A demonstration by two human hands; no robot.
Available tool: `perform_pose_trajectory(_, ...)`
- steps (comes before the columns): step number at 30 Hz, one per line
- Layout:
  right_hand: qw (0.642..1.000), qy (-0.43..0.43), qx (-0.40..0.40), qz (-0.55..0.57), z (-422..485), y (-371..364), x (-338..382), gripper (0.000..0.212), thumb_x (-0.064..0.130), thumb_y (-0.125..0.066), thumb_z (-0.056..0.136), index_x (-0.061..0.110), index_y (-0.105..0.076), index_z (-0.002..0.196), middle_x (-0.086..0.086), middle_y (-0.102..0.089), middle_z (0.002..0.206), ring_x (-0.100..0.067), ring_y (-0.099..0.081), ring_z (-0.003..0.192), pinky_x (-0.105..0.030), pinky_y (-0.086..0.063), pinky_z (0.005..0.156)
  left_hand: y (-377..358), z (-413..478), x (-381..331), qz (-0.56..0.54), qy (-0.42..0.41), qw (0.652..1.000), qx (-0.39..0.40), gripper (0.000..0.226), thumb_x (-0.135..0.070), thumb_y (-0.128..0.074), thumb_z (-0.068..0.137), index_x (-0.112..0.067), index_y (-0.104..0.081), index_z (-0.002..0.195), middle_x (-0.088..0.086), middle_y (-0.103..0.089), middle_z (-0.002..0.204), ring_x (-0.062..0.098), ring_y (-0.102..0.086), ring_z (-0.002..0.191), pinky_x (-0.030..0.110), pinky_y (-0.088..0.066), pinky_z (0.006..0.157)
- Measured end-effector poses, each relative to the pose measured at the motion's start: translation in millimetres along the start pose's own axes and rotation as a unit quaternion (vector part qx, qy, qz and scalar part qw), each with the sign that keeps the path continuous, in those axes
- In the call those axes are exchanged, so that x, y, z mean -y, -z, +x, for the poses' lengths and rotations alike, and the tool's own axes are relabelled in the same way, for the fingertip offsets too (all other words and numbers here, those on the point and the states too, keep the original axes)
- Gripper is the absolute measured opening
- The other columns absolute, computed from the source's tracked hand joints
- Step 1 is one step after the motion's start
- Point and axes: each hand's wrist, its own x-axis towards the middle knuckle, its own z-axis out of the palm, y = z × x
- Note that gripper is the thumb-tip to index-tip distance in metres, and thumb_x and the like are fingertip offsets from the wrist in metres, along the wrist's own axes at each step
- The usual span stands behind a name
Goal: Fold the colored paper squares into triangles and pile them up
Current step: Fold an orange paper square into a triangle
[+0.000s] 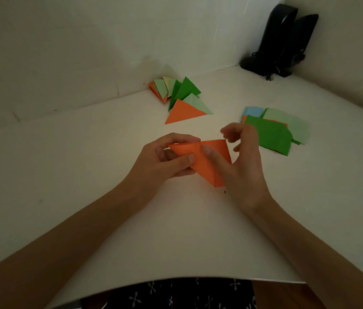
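An orange paper [205, 162], partly folded over on itself, is held above the white table [86, 166] between both hands. My left hand [165, 161] pinches its left corner with thumb and fingers. My right hand [240, 166] presses its thumb on the middle of the sheet, the fingers curled above the right edge. A spread pile of folded triangles [182, 97], orange, dark green, pale green and yellow, lies farther back by the wall. A stack of flat squares [274, 130], green on top with pale green, blue and orange beneath, sits to the right.
Two black speakers [283, 41] with cables stand in the back right corner. White walls close off the table at the back and right. The table's front edge [198, 279] runs just above my lap.
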Motion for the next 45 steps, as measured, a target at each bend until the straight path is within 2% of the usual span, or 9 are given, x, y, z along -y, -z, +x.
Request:
perform_pose_trajectory(3,0.961,-0.164,0.067,0.211,5.3,5.0,6.8,0.056,0.034,-0.075,0.068,0.029,-0.044,0.114,0.009,-0.058,0.111,-0.004,-0.056,0.099,-0.017,-0.048,0.081,0.0,0.3,-1.2,-0.007,-0.008,1.000,-0.007,0.026,-0.012,-0.064,0.070,-0.017,-0.064,0.096,-0.002,-0.068,0.096,0.014,-0.067,0.089,0.023,-0.054,0.070)
perform_pose_trajectory(5,0.911,-0.229,0.114,0.323,8.5,9.3,6.0,0.049,0.022,-0.079,0.066,0.023,-0.056,0.109,0.005,-0.068,0.096,-0.010,-0.065,0.088,-0.025,-0.054,0.072,0.4,0.6,-1.4,-0.016,-0.013,1.000,-0.008,0.026,-0.012,-0.064,0.069,-0.018,-0.064,0.095,-0.007,-0.069,0.089,0.012,-0.066,0.085,0.023,-0.054,0.069)
perform_pose_trajectory(8,0.890,-0.245,0.150,0.355,10.5,12.3,6.5,0.024,0.019,-0.074,0.067,0.017,-0.066,0.089,0.002,-0.070,0.082,-0.012,-0.064,0.074,-0.025,-0.052,0.060,0.7,0.6,-0.2,-0.010,-0.022,1.000,-0.005,0.025,-0.011,-0.065,0.070,-0.018,-0.065,0.095,-0.007,-0.069,0.088,0.012,-0.066,0.086,0.024,-0.055,0.071)
perform_pose_trajectory(10,0.886,-0.250,0.136,0.367,10.9,12.2,6.2,0.021,0.018,-0.071,0.065,0.016,-0.064,0.085,0.002,-0.069,0.078,-0.013,-0.064,0.072,-0.026,-0.052,0.057,0.6,0.5,0.6,-0.006,-0.030,1.000,-0.001,0.022,-0.010,-0.070,0.074,-0.019,-0.066,0.094,-0.006,-0.070,0.089,0.013,-0.066,0.088,0.025,-0.055,0.072)
perform_pose_trajectory(21,0.901,-0.211,0.073,0.372,8.1,10.4,12.7,0.044,0.013,-0.070,0.065,0.021,-0.048,0.102,-0.004,-0.071,0.074,-0.017,-0.067,0.066,-0.029,-0.054,0.056,1.2,1.1,2.2,0.080,-0.074,0.992,-0.057,0.022,0.001,-0.065,0.079,-0.019,-0.066,0.089,-0.014,-0.068,0.081,0.006,-0.065,0.079,0.019,-0.053,0.070)
perform_pose_trajectory(29,0.917,-0.197,0.063,0.340,6.8,10.5,10.3,0.033,0.014,-0.073,0.069,0.022,-0.054,0.095,0.000,-0.067,0.071,-0.013,-0.063,0.065,-0.025,-0.051,0.054,-1.2,-1.5,0.0,0.109,-0.101,0.988,-0.037,0.026,-0.001,-0.063,0.082,-0.022,-0.066,0.095,-0.016,-0.068,0.086,0.005,-0.063,0.079,0.020,-0.053,0.070)
perform_pose_trajectory(34,0.934,-0.169,0.087,0.303,8.1,8.3,4.3,0.012,0.012,-0.073,0.073,0.020,-0.067,0.080,0.009,-0.067,0.082,-0.005,-0.059,0.080,-0.018,-0.047,0.070,2.9,-0.6,-0.9,0.138,-0.116,0.983,-0.027,0.025,0.001,-0.064,0.082,-0.021,-0.067,0.095,-0.016,-0.069,0.089,0.006,-0.064,0.079,0.022,-0.053,0.072)
perform_pose_trajectory(38,0.940,-0.156,0.107,0.283,9.7,10.0,4.7,0.013,0.004,-0.069,0.078,0.017,-0.067,0.079,0.008,-0.066,0.079,-0.004,-0.059,0.078,-0.018,-0.047,0.072,6.0,0.4,-3.3,0.153,-0.120,0.981,-0.025,0.021,-0.007,-0.065,0.079,-0.021,-0.067,0.094,-0.014,-0.069,0.087,0.007,-0.063,0.079,0.027,-0.056,0.076)
perform_pose_trajectory(45,0.948,-0.158,0.096,0.257,10.9,9.9,5.0,0.015,0.002,-0.066,0.081,0.017,-0.065,0.077,0.011,-0.064,0.073,0.000,-0.057,0.071,-0.013,-0.044,0.066,12.9,4.3,-6.7,0.158,-0.105,0.981,-0.047,0.018,-0.007,-0.068,0.078,-0.018,-0.065,0.092,-0.008,-0.068,0.080,0.008,-0.062,0.067,0.019,-0.051,0.068)
